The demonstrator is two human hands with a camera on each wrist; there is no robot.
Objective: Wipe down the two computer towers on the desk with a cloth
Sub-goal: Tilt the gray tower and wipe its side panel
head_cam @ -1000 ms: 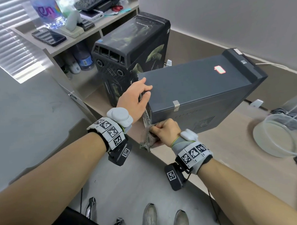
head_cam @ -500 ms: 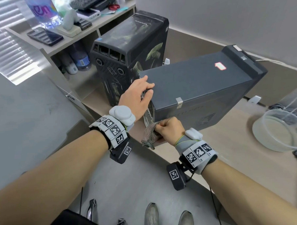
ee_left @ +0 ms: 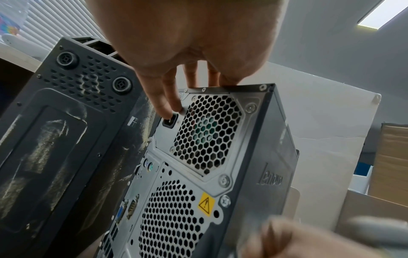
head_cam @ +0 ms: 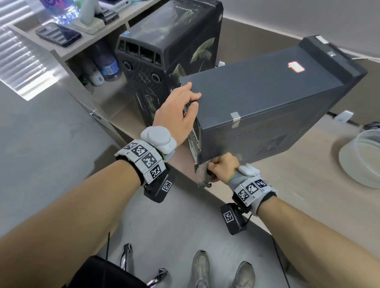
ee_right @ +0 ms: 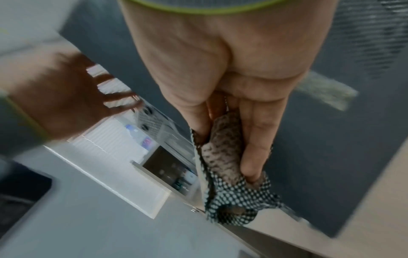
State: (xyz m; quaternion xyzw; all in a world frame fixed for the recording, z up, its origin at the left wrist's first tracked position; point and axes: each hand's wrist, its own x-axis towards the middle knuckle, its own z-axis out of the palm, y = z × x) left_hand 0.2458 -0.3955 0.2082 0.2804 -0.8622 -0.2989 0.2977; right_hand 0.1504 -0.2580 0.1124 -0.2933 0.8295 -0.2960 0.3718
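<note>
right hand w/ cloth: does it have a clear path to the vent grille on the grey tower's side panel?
Probably yes. The right hand grips the cloth at the lower near corner of the grey tower, on the same side panel as the vent grille. Nothing stands between them; the left hand holds the top rear edge.

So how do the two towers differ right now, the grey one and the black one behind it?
The grey tower is tipped, steadied by the left hand at its rear top edge while the right hand holds the cloth at its lower corner; the black tower stands upright, untouched. The grey tower's panels look plain and fairly clean; the black tower shows pale dust smears. Both stand on the desk.
</note>
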